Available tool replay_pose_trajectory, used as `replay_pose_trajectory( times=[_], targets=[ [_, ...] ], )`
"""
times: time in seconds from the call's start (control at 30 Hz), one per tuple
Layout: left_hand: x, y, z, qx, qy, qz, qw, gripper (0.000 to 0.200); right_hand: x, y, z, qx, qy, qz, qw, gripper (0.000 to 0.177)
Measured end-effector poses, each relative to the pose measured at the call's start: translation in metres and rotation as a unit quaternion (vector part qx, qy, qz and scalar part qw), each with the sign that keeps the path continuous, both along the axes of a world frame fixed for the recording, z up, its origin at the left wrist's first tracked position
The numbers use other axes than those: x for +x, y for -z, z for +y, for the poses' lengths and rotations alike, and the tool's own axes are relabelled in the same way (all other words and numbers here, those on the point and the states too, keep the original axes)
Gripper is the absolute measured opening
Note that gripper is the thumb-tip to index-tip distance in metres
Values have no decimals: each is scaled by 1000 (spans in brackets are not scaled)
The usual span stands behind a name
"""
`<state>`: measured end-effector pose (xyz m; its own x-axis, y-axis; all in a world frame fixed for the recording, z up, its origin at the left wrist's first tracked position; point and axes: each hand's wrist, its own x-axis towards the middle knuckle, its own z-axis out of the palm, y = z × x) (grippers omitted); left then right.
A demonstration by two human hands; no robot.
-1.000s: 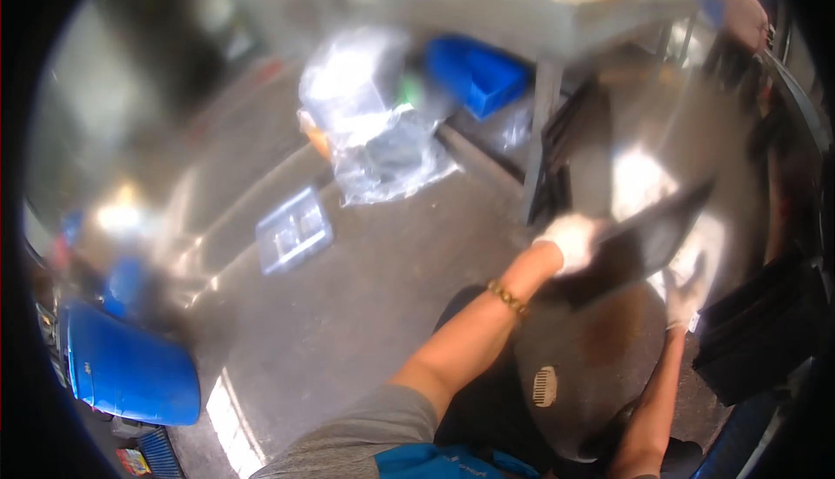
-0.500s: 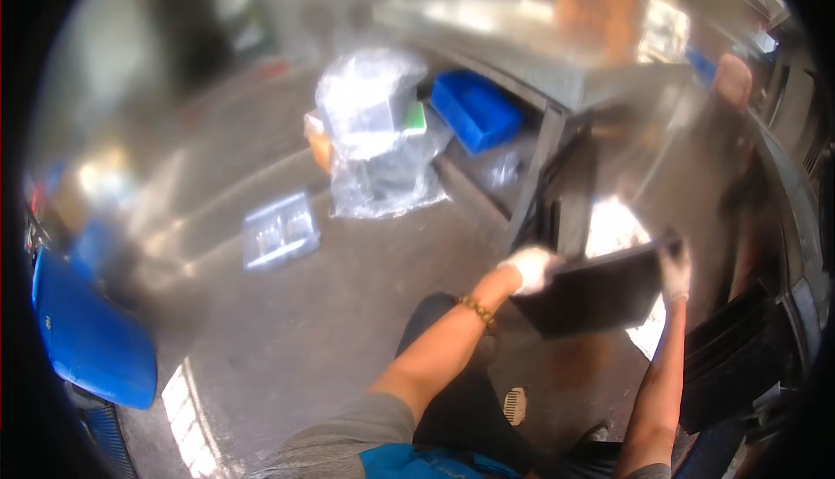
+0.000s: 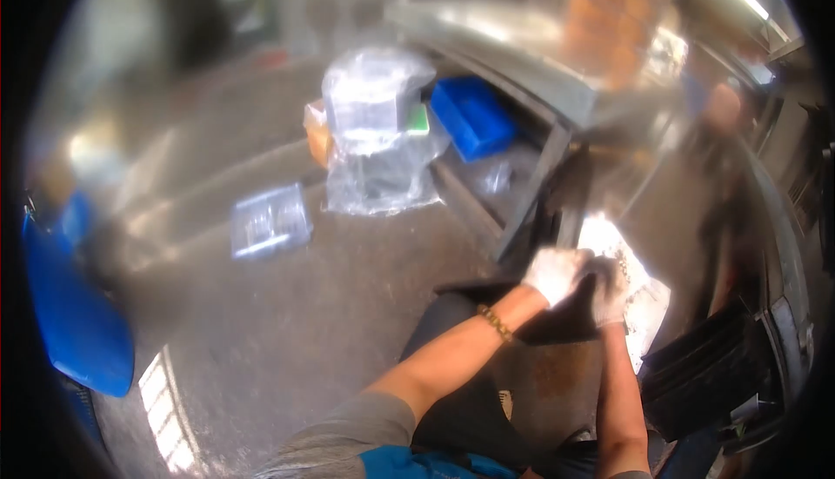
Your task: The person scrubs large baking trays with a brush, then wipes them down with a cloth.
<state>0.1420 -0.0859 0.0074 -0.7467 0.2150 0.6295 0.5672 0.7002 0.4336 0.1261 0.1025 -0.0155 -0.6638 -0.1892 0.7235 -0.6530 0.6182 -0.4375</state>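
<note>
A flat black panel (image 3: 561,327) lies low in front of me, partly hidden behind my left forearm. My left hand (image 3: 557,275), in a white glove, is closed on its upper edge near the right end. Close beside it, my right hand (image 3: 611,293), also gloved, is closed on the panel's right end. The fingers of both hands are somewhat blurred, and a small dark area shows between them. Behind the right hand there is a bright white patch (image 3: 647,309), perhaps paper or sunlit surface.
A metal-framed bench (image 3: 531,205) stands ahead, with a blue bin (image 3: 474,122) near it. Plastic-wrapped items (image 3: 374,131) and a clear plastic tray (image 3: 271,221) sit on the floor left. A blue chair-like object (image 3: 78,305) is far left; dark panels (image 3: 713,361) stand right.
The black panel has shifted left and now reaches behind my left forearm. My right hand has moved left along with it, close to my left hand. The view has turned slightly.
</note>
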Motion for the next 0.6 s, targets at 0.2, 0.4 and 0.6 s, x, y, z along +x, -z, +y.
replay_pose_trajectory(
  times=[0.2,0.4,0.6],
  targets=[
    [10,-7,2,54,6,67,996,19,-4,103,126,136,132,-68,979,25],
    [2,-27,-6,105,-3,215,971,14,70,126,207,179,225,-113,951,16],
    [-34,-22,-19,275,-66,126,951,19,95,84,308,181,364,0,914,26]
  ],
)
